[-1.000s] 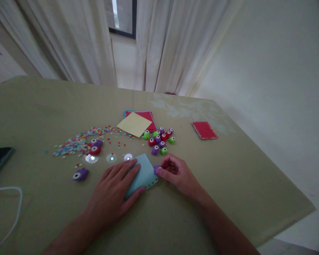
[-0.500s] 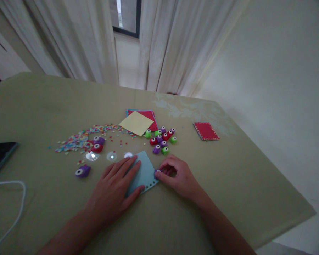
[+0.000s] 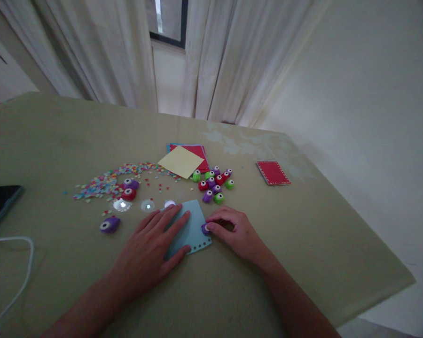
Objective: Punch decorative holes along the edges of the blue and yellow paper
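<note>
The left hand (image 3: 150,246) lies flat, its back facing up, fingers (image 3: 176,225) reaching forward and to the right with a gap beside the index finger. Its thumb (image 3: 179,255) sticks out apart from them, nearer the body. The bare left forearm (image 3: 88,303) slants in from the lower left, roughly in line with the hand. The right hand (image 3: 236,232) is bent inward, thumb (image 3: 218,231) and index finger pinching. The bare right forearm (image 3: 289,286) angles in from the lower right. The hands sit near each other, not touching.
</note>
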A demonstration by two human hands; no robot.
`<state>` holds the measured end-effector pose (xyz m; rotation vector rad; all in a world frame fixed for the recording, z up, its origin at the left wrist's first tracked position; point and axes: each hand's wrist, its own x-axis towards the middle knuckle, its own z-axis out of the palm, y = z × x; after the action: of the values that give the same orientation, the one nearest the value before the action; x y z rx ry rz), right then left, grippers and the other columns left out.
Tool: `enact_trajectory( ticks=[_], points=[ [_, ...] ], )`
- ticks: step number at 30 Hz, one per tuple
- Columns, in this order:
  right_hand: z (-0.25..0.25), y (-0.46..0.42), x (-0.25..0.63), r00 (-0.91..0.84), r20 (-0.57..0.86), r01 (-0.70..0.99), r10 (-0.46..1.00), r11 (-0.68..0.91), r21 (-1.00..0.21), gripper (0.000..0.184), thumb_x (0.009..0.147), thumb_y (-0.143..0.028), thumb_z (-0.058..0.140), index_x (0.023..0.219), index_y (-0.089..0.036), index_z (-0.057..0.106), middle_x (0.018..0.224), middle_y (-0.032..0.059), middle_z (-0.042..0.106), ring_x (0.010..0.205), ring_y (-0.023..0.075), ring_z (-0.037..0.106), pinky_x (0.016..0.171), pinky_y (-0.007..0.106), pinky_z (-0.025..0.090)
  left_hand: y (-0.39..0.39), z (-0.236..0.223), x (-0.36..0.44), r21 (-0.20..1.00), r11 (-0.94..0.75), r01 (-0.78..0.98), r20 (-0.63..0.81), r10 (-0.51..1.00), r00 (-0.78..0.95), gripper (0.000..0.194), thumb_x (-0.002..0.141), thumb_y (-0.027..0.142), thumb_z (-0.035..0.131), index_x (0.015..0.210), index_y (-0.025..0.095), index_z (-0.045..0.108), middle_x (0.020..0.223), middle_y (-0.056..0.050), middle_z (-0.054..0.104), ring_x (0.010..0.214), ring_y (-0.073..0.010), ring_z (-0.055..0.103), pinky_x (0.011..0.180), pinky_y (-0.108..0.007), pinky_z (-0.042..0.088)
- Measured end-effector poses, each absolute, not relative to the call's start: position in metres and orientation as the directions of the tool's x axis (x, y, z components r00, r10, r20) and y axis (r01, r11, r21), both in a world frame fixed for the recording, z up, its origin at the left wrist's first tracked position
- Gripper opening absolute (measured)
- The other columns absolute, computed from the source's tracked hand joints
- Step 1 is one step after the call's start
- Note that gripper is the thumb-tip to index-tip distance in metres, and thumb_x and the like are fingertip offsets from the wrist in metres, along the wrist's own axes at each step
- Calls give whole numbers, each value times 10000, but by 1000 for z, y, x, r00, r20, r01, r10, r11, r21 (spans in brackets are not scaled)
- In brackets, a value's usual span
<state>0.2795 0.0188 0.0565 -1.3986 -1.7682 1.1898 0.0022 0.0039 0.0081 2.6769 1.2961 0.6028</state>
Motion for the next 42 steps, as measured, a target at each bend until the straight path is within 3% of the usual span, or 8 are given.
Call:
enact_trajectory(
  ticks=[5, 17, 42],
  points=[
    [59, 19, 282, -295, -89, 457, 951, 59, -888, 145, 970, -377, 816, 987, -243, 869, 976, 56, 772, 870, 217, 712, 775, 329, 536, 5, 6, 0, 251, -626, 738, 303, 775, 554, 626, 1087, 589, 573, 1640, 300, 523, 1736, -90, 476, 1543, -346, 510, 1267, -543, 400],
    [58, 19, 284, -295, -139, 466, 945, 15, -884, 190, 943, -410, 842, 1006, -233, 869, 977, 57, 775, 859, 218, 701, 760, 325, 530, 6, 6, 0, 224, -637, 738, 310, 764, 566, 630, 1092, 584, 564, 1646, 289, 515, 1747, -88, 461, 1568, -336, 486, 1264, -547, 396],
    [62, 17, 283, -329, -110, 507, 938, 77, -859, 192, 973, -406, 817, 1040, -229, 849, 964, 44, 748, 830, 196, 681, 726, 306, 510, 8, 8, -4, 215, -635, 742, 287, 767, 574, 637, 1083, 563, 565, 1658, 299, 491, 1757, -76, 446, 1577, -334, 471, 1268, -555, 372]
  ],
)
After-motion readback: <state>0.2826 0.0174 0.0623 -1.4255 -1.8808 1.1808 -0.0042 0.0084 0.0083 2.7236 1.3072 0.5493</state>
